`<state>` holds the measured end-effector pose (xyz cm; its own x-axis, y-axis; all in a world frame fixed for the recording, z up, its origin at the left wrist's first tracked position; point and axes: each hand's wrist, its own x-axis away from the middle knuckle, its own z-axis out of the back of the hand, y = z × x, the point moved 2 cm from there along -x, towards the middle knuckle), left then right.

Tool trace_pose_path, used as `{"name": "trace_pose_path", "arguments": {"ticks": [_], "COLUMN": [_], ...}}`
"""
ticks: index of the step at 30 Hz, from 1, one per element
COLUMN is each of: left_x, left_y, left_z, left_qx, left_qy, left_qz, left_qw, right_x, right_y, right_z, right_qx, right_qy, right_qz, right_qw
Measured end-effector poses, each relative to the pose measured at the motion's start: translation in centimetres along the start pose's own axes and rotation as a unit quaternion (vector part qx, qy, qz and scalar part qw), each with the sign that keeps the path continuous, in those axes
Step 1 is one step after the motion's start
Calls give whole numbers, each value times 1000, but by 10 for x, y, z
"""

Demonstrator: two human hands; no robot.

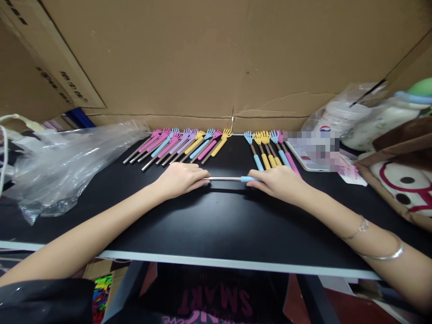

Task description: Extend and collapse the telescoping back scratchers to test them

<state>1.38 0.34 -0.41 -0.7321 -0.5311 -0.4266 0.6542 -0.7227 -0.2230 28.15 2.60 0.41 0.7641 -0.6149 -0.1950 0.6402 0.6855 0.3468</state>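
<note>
Between my two hands a back scratcher [226, 179] is held level above the black table, its metal rod bare in the middle. My left hand [182, 180] is closed round one end, and whatever part it covers is hidden. My right hand [278, 184] grips the light blue handle at the other end. Behind my left hand lies a slanted row of back scratchers [178, 146] in pink, blue, purple and yellow, claws pointing away. Beyond my right hand lies a smaller group of back scratchers [266, 150] in blue, yellow and pink.
A clear plastic bag [77, 162] lies at the left. On the right are a phone [303, 155], a cup in a bag [344, 117], a bottle [388, 117] and a brown bag with a cartoon face [398, 175]. Cardboard [189, 58] walls the back. The table's pale edge [209, 261] runs in front.
</note>
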Motion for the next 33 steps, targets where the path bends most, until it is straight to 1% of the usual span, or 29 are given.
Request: {"name": "trace_pose_path", "arguments": {"ticks": [4, 7, 11, 16, 22, 27, 30, 33], "left_x": [0, 0, -1, -2, -3, -4, -3, -1], "left_y": [-1, 0, 1, 1, 3, 5, 5, 5], "left_z": [-1, -1, -1, -1, 0, 1, -1, -2], "left_qx": [68, 137, 201, 204, 222, 236, 211, 175], "left_qy": [-63, -115, -148, -153, -152, -155, -132, -98], "left_qz": [31, 65, 94, 114, 115, 115, 120, 116], "left_qw": [995, 982, 964, 960, 956, 953, 961, 973], "right_x": [2, 3, 4, 4, 4, 3, 3, 2], "right_y": [0, 1, 1, 0, -2, 0, 1, 1], "right_z": [4, 8, 14, 15, 16, 17, 18, 16], "right_qx": [8, 7, -3, -4, 26, 40, 37, 19], "right_qy": [29, 58, 98, 124, 169, 186, 177, 146], "right_qz": [9, 18, 27, 25, 32, 40, 41, 31], "right_qw": [1000, 998, 995, 992, 985, 981, 983, 989]}}
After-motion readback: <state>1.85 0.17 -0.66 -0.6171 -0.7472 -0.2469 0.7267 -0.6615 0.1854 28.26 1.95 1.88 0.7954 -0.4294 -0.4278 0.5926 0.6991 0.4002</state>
